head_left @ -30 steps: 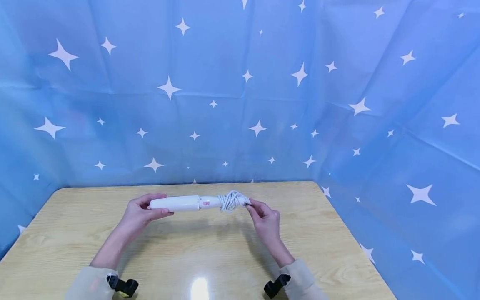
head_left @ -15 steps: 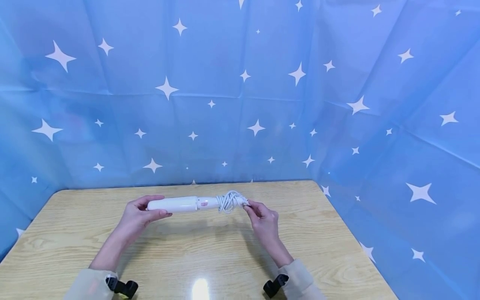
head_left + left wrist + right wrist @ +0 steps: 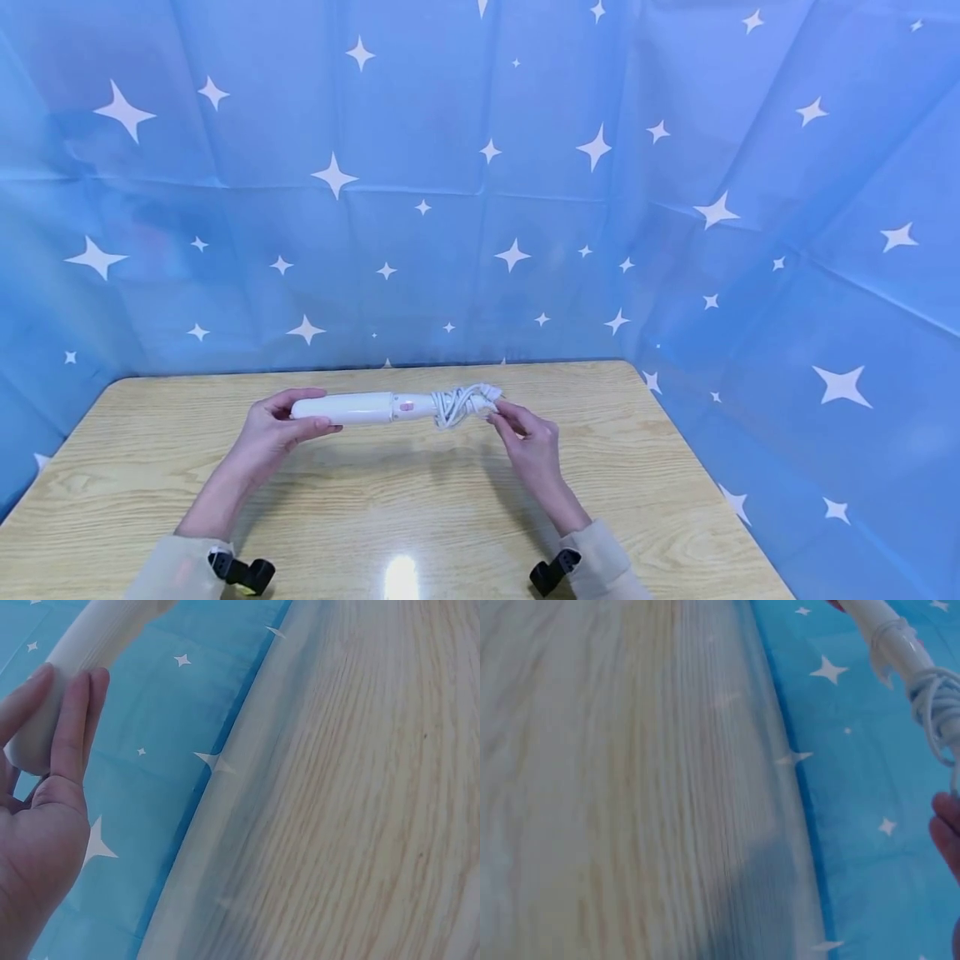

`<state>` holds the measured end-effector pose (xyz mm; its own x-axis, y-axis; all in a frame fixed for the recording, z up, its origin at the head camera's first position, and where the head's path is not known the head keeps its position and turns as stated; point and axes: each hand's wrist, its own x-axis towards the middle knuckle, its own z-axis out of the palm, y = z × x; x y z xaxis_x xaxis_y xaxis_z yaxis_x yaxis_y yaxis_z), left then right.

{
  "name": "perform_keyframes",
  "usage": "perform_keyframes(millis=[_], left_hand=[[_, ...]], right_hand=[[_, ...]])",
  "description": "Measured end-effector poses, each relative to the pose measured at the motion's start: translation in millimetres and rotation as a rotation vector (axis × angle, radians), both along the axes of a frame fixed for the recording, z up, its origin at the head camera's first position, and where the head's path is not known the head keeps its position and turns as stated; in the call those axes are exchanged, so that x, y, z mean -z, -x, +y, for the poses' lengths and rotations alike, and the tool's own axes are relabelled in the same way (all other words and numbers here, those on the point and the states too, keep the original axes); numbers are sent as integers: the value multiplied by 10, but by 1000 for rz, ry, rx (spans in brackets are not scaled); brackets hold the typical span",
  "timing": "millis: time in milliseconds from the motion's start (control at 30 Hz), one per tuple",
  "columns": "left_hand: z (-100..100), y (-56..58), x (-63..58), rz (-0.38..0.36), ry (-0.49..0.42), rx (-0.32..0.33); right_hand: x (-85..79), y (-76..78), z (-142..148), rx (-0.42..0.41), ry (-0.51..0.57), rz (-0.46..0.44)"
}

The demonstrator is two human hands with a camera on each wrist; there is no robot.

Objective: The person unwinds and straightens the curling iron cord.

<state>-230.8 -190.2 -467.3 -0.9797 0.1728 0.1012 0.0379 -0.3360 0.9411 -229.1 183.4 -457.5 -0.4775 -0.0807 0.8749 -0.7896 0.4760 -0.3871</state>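
Observation:
A white hair styling iron (image 3: pixel 352 408) is held level above the table in the head view, its thick rounded barrel at the left. Its slimmer handle carries a small pink mark, and a white cord (image 3: pixel 452 408) is wound round the handle's right end. My left hand (image 3: pixel 270 433) grips the barrel's tip between thumb and fingers; the left wrist view shows those fingers (image 3: pixel 69 727) along the barrel. With thumb and fingertips my right hand (image 3: pixel 531 446) pinches the cord end beside the coil. In the right wrist view, only part of that hand shows at the edge.
Under both hands lies a light wooden table (image 3: pixel 375 508) with rounded far corners. A blue curtain (image 3: pixel 420 125) printed with white stars hangs behind it and along the right. Black wrist cameras (image 3: pixel 242 573) sit at both cuffs.
The styling iron has shifted slightly left with my left hand. At the right end, the cord's white tip now sticks up above my right fingers, and the coil has turned a little.

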Motion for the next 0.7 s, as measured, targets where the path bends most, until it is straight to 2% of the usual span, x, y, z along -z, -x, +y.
perform_keyframes(millis=[133, 200, 300, 400, 500, 600, 700], left_hand=[[-6, 18, 44, -3, -56, 6], [-9, 27, 65, -6, -78, 9], [-25, 26, 85, -7, -98, 13], [-40, 24, 96, -5, -111, 25], [-52, 23, 101, -1, -117, 32], [-58, 21, 98, -3, -101, 38], [-58, 17, 92, -6, -86, 42]], right_hand=[[-97, -71, 34, -1, 12, -23], [-91, -62, 71, 3, 28, -58], [-30, -10, 134, -1, 69, -186], [24, 51, 200, -12, 117, -370], [12, 83, 240, -34, 146, -510], [-10, 109, 261, -44, 147, -578], [-37, 131, 264, -14, 139, -614]])
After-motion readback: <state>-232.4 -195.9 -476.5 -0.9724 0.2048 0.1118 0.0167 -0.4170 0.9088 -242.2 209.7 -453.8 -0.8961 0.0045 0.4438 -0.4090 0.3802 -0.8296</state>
